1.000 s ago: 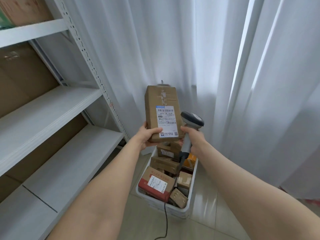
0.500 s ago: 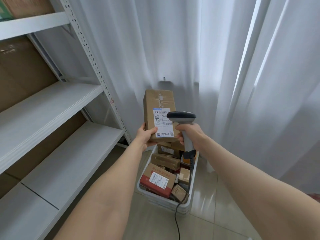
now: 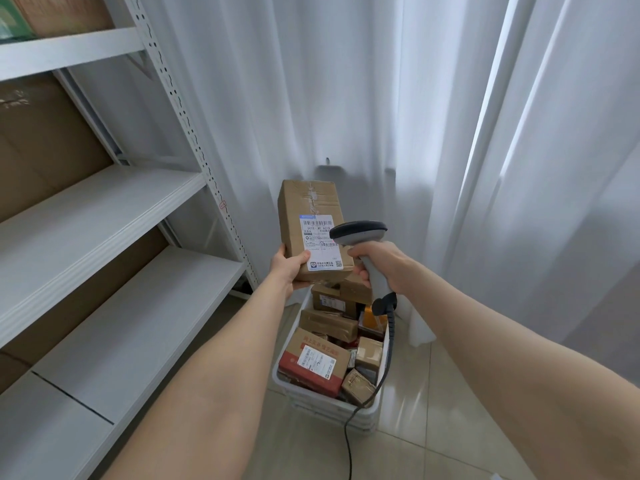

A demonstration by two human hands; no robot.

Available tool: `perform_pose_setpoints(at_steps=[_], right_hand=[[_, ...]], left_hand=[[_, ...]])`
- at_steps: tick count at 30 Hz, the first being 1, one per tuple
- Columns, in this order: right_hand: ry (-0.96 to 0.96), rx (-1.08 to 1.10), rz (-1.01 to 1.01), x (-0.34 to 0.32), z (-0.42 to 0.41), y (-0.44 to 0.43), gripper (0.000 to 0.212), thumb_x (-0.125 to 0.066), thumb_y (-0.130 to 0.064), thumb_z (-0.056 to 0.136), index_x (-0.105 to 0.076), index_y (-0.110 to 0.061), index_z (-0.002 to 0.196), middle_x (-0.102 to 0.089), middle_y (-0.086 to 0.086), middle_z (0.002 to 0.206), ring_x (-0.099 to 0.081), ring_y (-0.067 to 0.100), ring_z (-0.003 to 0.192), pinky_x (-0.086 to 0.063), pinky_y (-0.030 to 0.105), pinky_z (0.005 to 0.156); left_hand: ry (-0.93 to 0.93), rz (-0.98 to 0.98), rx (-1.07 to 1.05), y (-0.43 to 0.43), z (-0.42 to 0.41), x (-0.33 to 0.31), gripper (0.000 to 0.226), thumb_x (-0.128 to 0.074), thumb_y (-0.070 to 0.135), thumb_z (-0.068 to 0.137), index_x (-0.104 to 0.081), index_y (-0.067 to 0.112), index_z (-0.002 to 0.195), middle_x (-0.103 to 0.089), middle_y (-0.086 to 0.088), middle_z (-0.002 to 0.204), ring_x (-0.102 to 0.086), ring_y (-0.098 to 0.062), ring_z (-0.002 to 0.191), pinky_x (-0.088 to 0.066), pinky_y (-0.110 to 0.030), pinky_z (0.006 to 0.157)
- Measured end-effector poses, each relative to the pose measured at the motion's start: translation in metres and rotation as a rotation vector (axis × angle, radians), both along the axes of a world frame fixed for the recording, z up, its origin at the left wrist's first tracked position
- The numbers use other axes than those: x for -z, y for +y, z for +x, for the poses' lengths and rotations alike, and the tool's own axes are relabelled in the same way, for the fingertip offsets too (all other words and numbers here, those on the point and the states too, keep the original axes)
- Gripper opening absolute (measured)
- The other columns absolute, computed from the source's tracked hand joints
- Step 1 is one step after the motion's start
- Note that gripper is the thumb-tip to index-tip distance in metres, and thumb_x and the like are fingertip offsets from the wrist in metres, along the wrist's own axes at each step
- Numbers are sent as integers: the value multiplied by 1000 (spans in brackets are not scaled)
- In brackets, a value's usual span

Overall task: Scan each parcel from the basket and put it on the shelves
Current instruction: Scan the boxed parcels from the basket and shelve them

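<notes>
My left hand [image 3: 289, 268] grips the lower left corner of a tall brown cardboard parcel [image 3: 308, 206], held upright above the basket with its white shipping label facing me. My right hand [image 3: 384, 263] grips the handle of a grey barcode scanner [image 3: 360, 233]. The scanner's head sits right in front of the label's right edge, pointing left at it. Below on the floor, a white plastic basket [image 3: 298, 400] holds several more parcels, among them a red and brown box [image 3: 313, 363]. White metal shelves [image 3: 104, 209] stand at the left.
The scanner's dark cable [image 3: 349, 441] hangs over the basket's near right corner down to the tiled floor. White curtains [image 3: 381, 98] close off the back and right. Brown cardboard [image 3: 41, 140] backs the shelves, and boxes [image 3: 59, 12] sit on the top shelf.
The scanner's head has swung left and come level in front of the label. The parcel has come slightly lower and stays upright in my left hand.
</notes>
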State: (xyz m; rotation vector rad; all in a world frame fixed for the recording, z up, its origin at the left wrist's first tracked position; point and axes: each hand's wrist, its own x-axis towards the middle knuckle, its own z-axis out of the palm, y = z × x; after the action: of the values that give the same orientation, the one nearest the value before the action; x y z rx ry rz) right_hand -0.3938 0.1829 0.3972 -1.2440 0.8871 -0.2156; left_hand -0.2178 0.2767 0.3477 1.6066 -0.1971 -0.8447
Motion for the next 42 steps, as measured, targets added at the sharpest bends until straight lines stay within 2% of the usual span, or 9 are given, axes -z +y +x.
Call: perform_pose_setpoints(at_steps=[7, 14, 17, 24, 29, 35, 38, 40, 42], right_hand=[[-26, 4, -6, 0, 4, 5, 17, -64, -17, 87, -57, -9, 101, -60, 2, 56, -50, 11, 46, -47, 21, 47], [-26, -15, -26, -7, 4, 7, 20, -63, -15, 87, -58, -8, 105, -58, 5, 60, -50, 11, 45, -48, 21, 45], [-33, -22, -16, -9, 3, 9, 18, -63, -15, 87, -57, -9, 103, -57, 4, 58, -50, 10, 43, -47, 20, 45], [-53, -32, 31, -18, 6, 12, 14, -62, -14, 88, -58, -9, 100, -55, 4, 58, -50, 10, 42, -47, 19, 44], [-109, 38, 15, -24, 14, 17, 15, -62, -16, 90, -57, -7, 101, -58, 7, 61, -51, 13, 47, -47, 22, 45], [-164, 113, 99, -22, 32, 21, 18, -66, -13, 89, -56, -9, 103, -64, 13, 73, -56, 16, 50, -50, 25, 49], [-161, 123, 81, -19, 51, 26, 26, -70, -12, 86, -59, -7, 108, -66, 13, 82, -61, 20, 64, -57, 33, 66], [-136, 121, 41, -19, 65, 34, 38, -73, -14, 83, -58, -7, 117, -66, 13, 100, -64, 26, 88, -56, 44, 88], [-111, 86, 17, -21, 80, 45, 49, -75, -16, 82, -53, -7, 125, -63, 16, 116, -61, 34, 108, -50, 51, 97]], left_hand=[[1, -1, -28, 5, 4, -7, 51, -63, 11, 91, -43, 22, 136, -65, -8, 115, -64, -23, 88, -55, -41, 57], [-9, -5, -44, 9, 7, -9, 50, -63, 10, 90, -43, 24, 134, -65, -7, 111, -65, -23, 86, -56, -44, 65], [-24, -7, -61, 10, 9, -9, 51, -64, 10, 90, -43, 24, 134, -64, -9, 117, -64, -23, 87, -56, -47, 70], [-36, 1, -85, 15, 11, -12, 58, -64, 10, 89, -38, 24, 139, -62, -9, 121, -63, -26, 95, -56, -48, 72], [-47, 8, -85, 22, 10, -16, 57, -65, 10, 89, -39, 24, 139, -63, -6, 112, -64, -22, 86, -56, -42, 62], [-28, -2, -106, 42, 13, -26, 57, -67, 15, 88, -40, 26, 138, -63, 0, 99, -63, -23, 89, -56, -51, 77], [-38, 31, -141, 59, 20, -35, 60, -67, 23, 89, -38, 25, 141, -61, 0, 104, -59, -25, 99, -49, -57, 89], [-37, 37, -179, 73, 25, -42, 63, -67, 28, 88, -36, 25, 143, -60, 3, 100, -57, -20, 90, -51, -47, 78], [-51, 36, -223, 87, 29, -50, 66, -68, 31, 88, -35, 23, 145, -61, 0, 110, -56, -17, 85, -48, -37, 65]])
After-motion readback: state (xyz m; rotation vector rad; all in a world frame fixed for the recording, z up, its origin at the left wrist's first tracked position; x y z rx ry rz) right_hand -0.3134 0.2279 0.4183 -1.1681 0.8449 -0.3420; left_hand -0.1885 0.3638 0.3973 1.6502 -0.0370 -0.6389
